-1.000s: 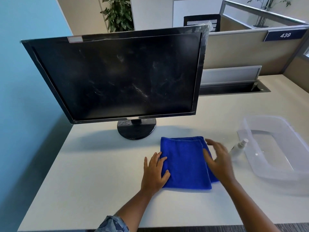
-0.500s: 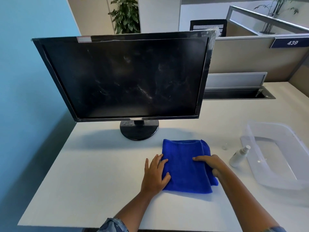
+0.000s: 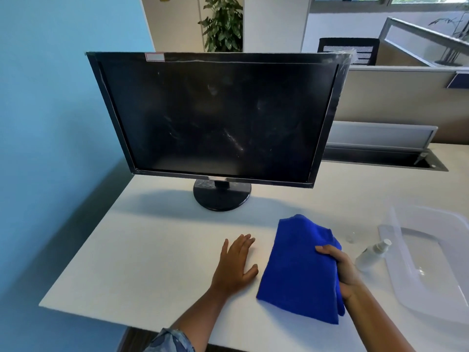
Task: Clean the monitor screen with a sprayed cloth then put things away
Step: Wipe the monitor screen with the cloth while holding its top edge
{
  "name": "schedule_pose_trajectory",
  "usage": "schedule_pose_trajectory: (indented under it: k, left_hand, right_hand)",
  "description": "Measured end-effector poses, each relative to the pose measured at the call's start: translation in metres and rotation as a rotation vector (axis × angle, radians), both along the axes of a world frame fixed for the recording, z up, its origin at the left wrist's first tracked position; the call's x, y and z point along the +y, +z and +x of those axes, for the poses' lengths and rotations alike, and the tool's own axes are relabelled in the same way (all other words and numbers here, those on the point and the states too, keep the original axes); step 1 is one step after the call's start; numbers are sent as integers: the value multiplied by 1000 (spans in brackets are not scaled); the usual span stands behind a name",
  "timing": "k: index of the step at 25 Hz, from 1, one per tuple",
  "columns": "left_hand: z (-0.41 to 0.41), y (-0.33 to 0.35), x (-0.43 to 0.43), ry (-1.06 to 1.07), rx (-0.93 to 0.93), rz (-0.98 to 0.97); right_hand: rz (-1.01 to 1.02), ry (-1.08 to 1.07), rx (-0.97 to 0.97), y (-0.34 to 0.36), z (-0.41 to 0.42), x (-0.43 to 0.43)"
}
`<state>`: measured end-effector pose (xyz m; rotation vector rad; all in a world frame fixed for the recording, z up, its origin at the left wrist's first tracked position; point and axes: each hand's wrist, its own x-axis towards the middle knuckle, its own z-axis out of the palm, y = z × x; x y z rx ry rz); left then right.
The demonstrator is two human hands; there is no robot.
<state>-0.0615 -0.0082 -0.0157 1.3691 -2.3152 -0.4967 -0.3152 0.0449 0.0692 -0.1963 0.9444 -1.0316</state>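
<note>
A black monitor (image 3: 218, 118) with a smudged, dusty screen stands on a round base at the back of the white desk (image 3: 152, 250). My right hand (image 3: 341, 269) grips the right edge of a folded blue cloth (image 3: 299, 270) and holds it tilted up off the desk. My left hand (image 3: 236, 265) lies flat on the desk just left of the cloth, fingers spread, holding nothing. A small white spray bottle (image 3: 371, 254) lies on its side to the right of the cloth.
A clear plastic bin (image 3: 431, 265) sits at the right, against the spray bottle. A blue wall (image 3: 50, 123) borders the desk on the left. Behind the monitor run a cable tray slot (image 3: 380, 160) and a beige partition (image 3: 396, 97).
My right hand closed on the cloth's right edge and lifted it, shifting it right. My left hand came off the cloth and now rests on bare desk. The view moved left.
</note>
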Motion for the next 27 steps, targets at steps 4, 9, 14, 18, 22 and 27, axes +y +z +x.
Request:
schedule_pose_trajectory:
  k: [4, 9, 14, 18, 22, 27]
  left_hand:
    - [-3, 2, 0, 11, 0, -40]
    - [3, 8, 8, 148, 122, -32]
    - [42, 80, -41, 258, 217, -217]
    - [85, 174, -102, 272, 277, -463]
    - [140, 266, -165, 316, 221, -691]
    - [198, 335, -230, 317, 23, -798]
  right_hand:
    - [-70, -180, -48, 7, 9, -1]
    - [-149, -288, -102, 24, 18, -1]
    - [-174, -334, -119, 56, 38, -11]
    - [-200, -395, -64, 76, 62, -27]
    - [-213, -474, 83, 94, 90, -53]
    - [-345, -741, 11, 114, 145, -91]
